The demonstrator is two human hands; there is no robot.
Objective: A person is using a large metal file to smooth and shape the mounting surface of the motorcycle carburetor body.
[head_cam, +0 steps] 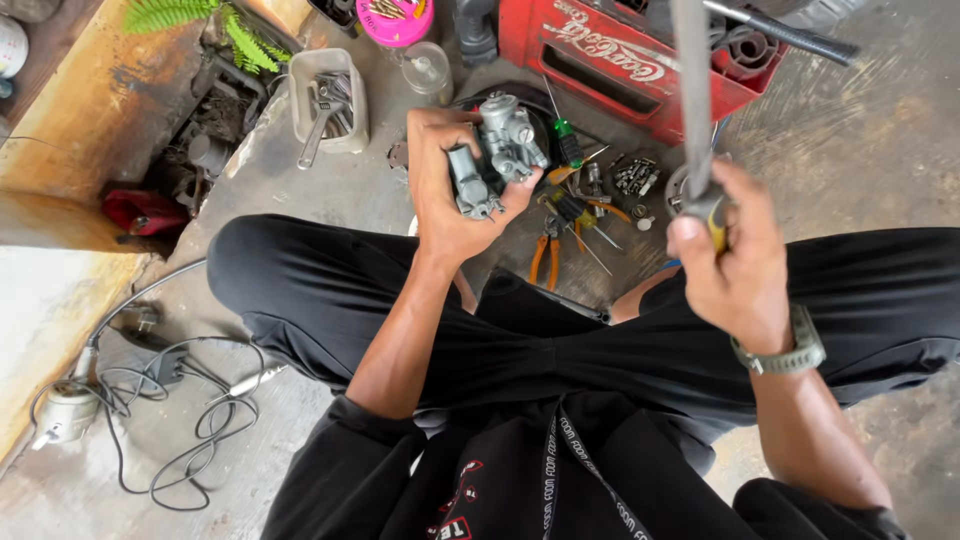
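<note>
Over the crossed legs, left hand [447,190] is wrapped tight around the grey carburetor [497,150], right hand [735,250] has a screwdriver [692,100] clenched but raised well clear, so no turning yet, pliers [547,250] lying untouched on the floor.

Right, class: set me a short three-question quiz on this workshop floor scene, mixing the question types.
1. True or false: the left hand holds a grey metal carburettor.
2. Which hand grips the long tool pointing up towards the camera: A left, B right?
3. Fill in: the orange-handled pliers lie on the ____ between the person's knees.

Key: 1 true. 2 B, the right hand. 3 floor.
</note>
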